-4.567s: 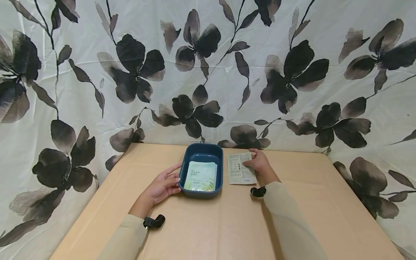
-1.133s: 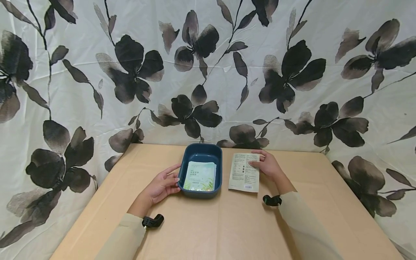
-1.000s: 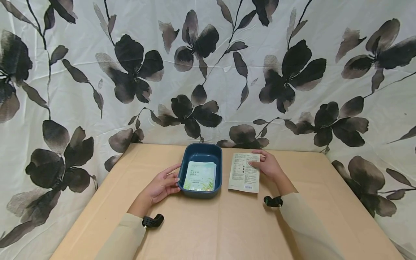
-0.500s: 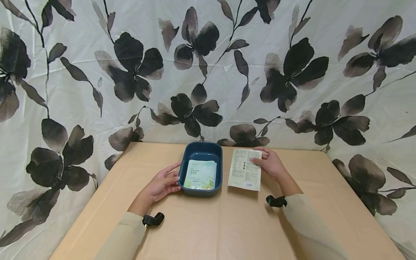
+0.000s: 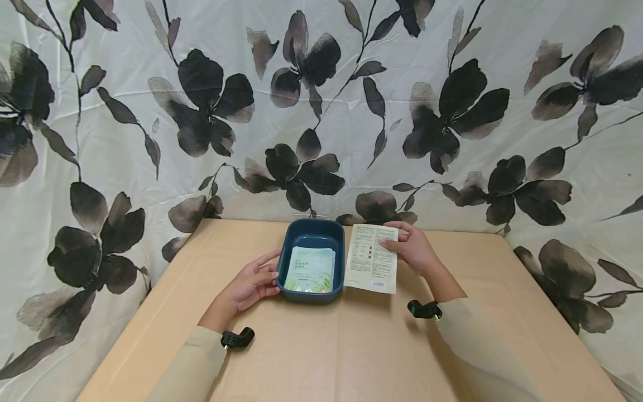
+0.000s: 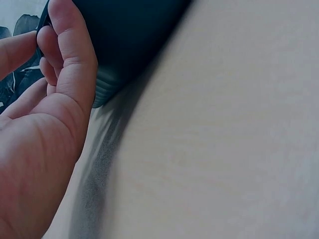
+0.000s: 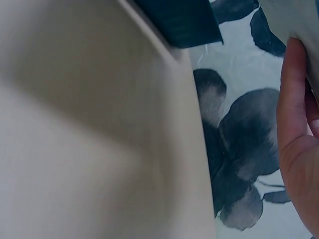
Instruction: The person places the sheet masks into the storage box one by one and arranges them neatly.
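My right hand [image 5: 409, 248] pinches a flat printed sachet [image 5: 370, 259] by its right edge, thumb on the face with small text and a barcode. It is raised, tilted, its left edge right at the box's right side in the head view. A dark blue plastic box [image 5: 313, 228] holds pale green sachets [image 5: 310, 271] with a plant print, lying flat in its near part. Against the box's left side rests my left hand [image 5: 251, 287], fingertips at the rim, fingers loosely bent. In the right wrist view the sachet [image 7: 286, 15] shows only partly, above the thumb.
A light wooden-coloured table [image 5: 301, 357] carries everything. Behind it hangs a white cloth [image 5: 361, 134] with dark flowers. Black wrist cameras [image 5: 424, 309] sit on both wrists, below beige sleeves.
The right hand has lifted the sachet off its earlier low spot, first drawing it right and nearer, then moving it left towards the box. The left hand and box have stayed put.
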Motion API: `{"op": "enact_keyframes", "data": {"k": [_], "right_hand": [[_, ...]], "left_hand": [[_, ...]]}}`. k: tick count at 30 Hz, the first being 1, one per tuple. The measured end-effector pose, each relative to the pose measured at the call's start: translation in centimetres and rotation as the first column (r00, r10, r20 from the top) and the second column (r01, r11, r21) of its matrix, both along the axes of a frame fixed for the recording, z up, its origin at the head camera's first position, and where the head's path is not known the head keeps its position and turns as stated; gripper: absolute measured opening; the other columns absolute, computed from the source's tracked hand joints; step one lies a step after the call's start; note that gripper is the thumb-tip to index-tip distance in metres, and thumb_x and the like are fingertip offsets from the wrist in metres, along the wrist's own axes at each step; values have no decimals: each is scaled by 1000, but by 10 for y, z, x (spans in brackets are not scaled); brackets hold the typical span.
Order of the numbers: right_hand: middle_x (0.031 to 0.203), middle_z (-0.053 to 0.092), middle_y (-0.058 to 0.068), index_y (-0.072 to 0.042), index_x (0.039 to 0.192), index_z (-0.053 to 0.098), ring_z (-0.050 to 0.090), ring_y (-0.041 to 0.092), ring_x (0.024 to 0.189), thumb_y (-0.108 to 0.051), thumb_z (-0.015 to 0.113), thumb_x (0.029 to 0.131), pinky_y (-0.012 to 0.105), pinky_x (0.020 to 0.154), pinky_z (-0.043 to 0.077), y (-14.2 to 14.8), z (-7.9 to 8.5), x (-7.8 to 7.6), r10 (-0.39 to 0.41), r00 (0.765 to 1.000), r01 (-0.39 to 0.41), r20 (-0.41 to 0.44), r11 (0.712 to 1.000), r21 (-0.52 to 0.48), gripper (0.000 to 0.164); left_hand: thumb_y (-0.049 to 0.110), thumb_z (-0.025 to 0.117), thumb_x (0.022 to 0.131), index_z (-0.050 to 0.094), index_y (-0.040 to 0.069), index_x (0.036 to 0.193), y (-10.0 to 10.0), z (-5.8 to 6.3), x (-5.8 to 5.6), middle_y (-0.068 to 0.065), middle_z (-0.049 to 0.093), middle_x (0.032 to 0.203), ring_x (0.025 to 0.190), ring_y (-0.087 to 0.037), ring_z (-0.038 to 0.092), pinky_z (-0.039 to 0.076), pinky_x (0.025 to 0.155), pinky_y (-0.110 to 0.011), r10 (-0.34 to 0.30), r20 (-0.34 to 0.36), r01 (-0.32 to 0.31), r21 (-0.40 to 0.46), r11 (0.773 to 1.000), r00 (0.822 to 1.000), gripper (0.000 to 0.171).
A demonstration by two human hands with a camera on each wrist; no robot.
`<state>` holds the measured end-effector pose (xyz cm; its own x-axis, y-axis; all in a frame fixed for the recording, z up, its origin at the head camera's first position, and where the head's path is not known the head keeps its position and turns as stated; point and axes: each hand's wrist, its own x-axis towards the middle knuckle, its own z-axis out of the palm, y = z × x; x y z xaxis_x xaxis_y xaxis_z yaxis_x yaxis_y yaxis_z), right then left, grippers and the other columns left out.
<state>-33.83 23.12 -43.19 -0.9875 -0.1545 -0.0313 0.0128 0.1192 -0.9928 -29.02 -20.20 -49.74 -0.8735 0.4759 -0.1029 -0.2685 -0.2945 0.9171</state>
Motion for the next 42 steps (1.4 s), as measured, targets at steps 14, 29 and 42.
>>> {"op": "enact_keyframes", "data": {"k": [14,29,42], "right_hand": [[128,69,22,-4,144,50,76,22,89,2,73,91,37,74,64,-38,13,10,4,1000,-4,-10,998,-65,58],[127,69,24,-5,141,53,77,23,88,0,75,90,36,73,64,-73,2,3,33,999,-34,-14,995,-98,55],[121,72,22,-11,137,58,77,24,87,-1,76,90,36,72,64,-102,-9,-12,48,999,-47,1,995,-89,51]], "left_hand": [[-2,53,103,23,20,164,-4,-1,2,-7,57,117,84,-15,65,62,79,-31,-17,7,17,-3,1000,1000,72],[-3,49,104,21,18,164,-4,-3,3,-10,58,123,87,-15,64,62,81,-30,-26,-20,26,1,1000,999,70],[-4,49,104,20,18,164,-2,-3,2,-9,58,121,86,-16,65,63,80,-31,-21,-20,22,20,1000,1000,71]]}}
